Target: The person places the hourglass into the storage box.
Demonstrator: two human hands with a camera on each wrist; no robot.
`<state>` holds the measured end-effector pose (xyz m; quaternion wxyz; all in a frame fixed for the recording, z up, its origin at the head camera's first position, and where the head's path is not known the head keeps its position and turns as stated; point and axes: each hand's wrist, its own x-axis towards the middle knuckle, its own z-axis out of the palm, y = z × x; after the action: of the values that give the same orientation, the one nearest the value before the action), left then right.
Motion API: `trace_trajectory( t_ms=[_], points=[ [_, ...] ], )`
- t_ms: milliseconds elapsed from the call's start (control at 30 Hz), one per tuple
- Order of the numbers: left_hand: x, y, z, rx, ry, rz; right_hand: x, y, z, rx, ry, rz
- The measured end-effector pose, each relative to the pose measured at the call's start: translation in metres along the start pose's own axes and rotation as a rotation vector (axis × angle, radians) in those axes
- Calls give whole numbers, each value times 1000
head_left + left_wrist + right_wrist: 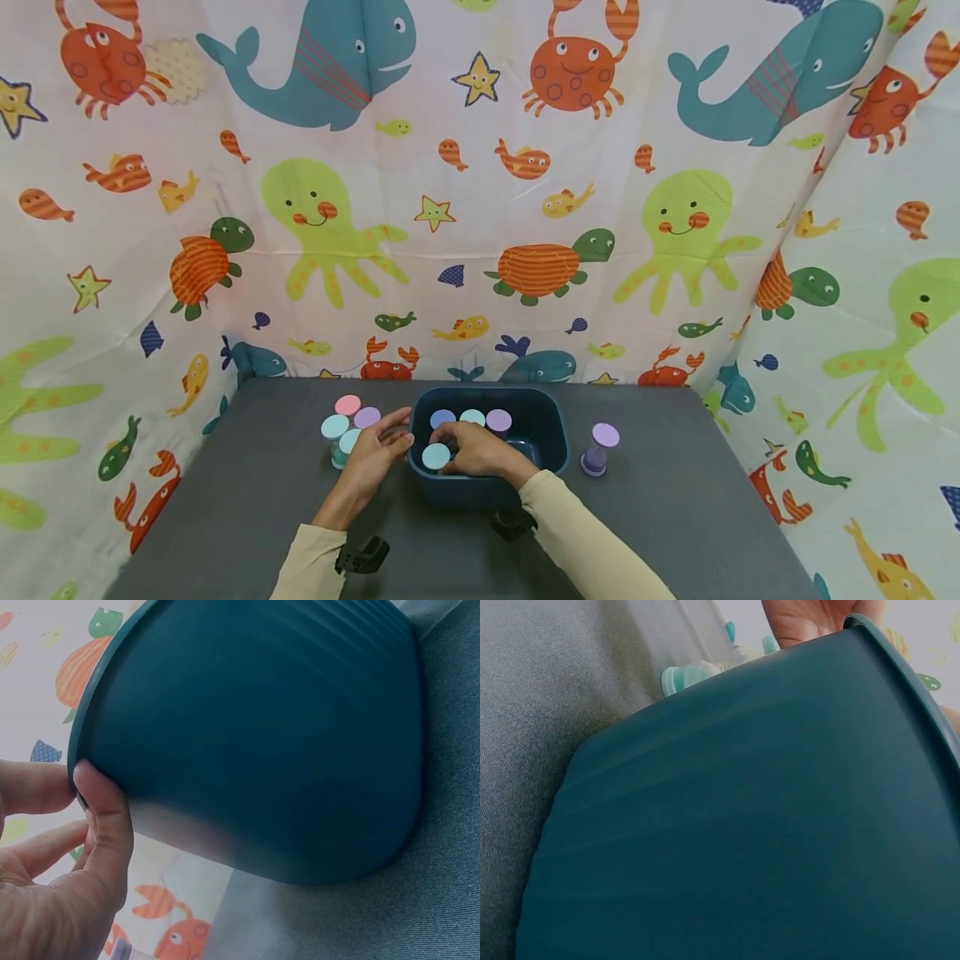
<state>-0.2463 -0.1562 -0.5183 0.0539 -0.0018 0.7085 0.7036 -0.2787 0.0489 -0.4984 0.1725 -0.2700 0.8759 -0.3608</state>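
1. Head view: thumb and fingers of the right hand [480, 450] curl around a pale-blue-capped sand timer [436, 456] inside the tub [465, 493], at its near left corner.
2. Here, the left hand [375, 446] is at the tub's left rim. Three capped timers [472, 416] stand along the far side inside; a cluster of timers [349, 441] stands left of the tub, and a purple timer [595, 458] right of it.
3. Left wrist view: the left thumb and a finger pinch the rim.
4. Right wrist view: the tub's wall hides the right hand's grip; I cannot tell it here.
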Motion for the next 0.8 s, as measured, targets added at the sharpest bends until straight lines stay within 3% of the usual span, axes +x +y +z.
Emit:
trace_trajectory(
  t_ms=[800],
  points=[
    [2, -3, -2, 14, -9, 10, 0, -1, 1, -7, -28, -10]
  ],
)
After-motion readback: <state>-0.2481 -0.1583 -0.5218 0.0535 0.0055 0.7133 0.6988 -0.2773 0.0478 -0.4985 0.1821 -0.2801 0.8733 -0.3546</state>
